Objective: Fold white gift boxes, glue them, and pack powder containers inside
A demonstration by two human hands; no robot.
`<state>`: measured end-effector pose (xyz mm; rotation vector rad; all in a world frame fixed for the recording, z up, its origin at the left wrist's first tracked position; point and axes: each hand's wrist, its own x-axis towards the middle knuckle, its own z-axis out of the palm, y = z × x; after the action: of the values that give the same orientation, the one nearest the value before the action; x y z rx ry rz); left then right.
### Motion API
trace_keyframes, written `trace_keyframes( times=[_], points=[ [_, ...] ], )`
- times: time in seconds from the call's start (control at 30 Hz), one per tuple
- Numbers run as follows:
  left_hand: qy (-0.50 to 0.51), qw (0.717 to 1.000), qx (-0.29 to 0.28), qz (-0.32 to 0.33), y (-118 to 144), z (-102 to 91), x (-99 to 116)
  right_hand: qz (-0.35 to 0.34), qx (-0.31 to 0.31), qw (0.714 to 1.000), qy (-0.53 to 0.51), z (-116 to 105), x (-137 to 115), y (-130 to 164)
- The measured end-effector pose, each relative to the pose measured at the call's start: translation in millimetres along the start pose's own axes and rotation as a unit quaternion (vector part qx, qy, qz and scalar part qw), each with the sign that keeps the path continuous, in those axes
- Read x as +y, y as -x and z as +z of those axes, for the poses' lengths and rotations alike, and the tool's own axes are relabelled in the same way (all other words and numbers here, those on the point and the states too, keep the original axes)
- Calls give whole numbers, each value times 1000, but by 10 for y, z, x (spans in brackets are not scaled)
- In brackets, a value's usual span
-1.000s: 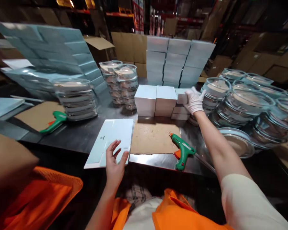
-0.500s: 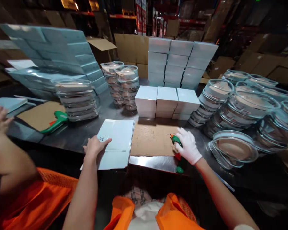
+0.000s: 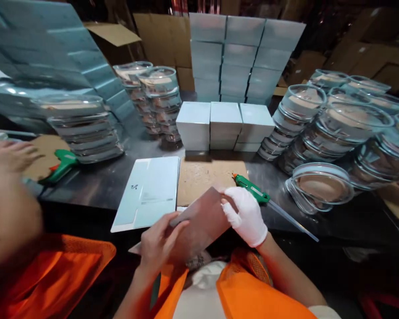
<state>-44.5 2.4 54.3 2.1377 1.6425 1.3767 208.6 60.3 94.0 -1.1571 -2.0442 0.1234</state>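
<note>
A flat grey-brown cardboard box blank is tilted up in front of my body. My bare left hand is closed on its left edge, thumb on the near face. In a white glove, my right hand grips its right edge between thumb and fingers. Just beyond the glove lies a green glue gun, orange nozzle pointing left and a long clear glue stick out of its back. White flat box blanks with small dark print lie stacked to the left, beside a brown cardboard mat.
White boxes stand in a row behind the mat, with a taller stack behind. Clear round containers are piled on the right, more on the left. A co-worker's arm reaches in at left, near another green glue gun.
My right hand has let go of the glue gun, which now lies on the table. Both hands have come together near my body, holding a box blank. The view has tipped downward.
</note>
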Motion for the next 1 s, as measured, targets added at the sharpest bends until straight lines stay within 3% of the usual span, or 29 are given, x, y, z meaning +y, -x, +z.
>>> trace_keyframes(
  times=[0.13,0.23,0.33,0.4,0.5,0.6,0.63,0.67,0.7,0.73,0.8,0.9,1.0],
  points=[
    [27,997,-55,37,217,-92,-203,2,-146,989,-11,-9,68,78],
    [52,991,-122,12,278,-206,-330,-16,-258,961,-93,-49,122,83],
    [85,976,-198,-44,364,-245,-449,76,-350,910,-208,-60,238,180],
    [95,962,-244,-82,437,-204,-509,151,-399,865,-263,-7,327,346],
    [67,947,-300,-90,536,-60,-514,239,-455,762,-394,178,356,718],
    [62,917,-392,-51,605,104,-405,347,-439,633,-535,359,233,1080],
    [71,897,-434,-46,622,141,-362,363,-433,602,-564,379,194,1161],
    [76,878,-470,-50,635,162,-328,361,-434,588,-579,366,172,1215],
    [74,865,-494,-58,641,160,-307,347,-431,601,-578,320,175,1245],
    [67,859,-502,-68,641,135,-304,330,-414,635,-563,244,202,1256],
    [54,877,-469,-85,615,21,-341,323,-333,721,-514,41,302,1255],
    [78,942,-315,-90,514,-175,-411,343,-139,835,-408,-179,397,1248],
    [129,979,-138,-80,411,-136,-337,238,5,936,-259,-67,259,1166]
  ],
)
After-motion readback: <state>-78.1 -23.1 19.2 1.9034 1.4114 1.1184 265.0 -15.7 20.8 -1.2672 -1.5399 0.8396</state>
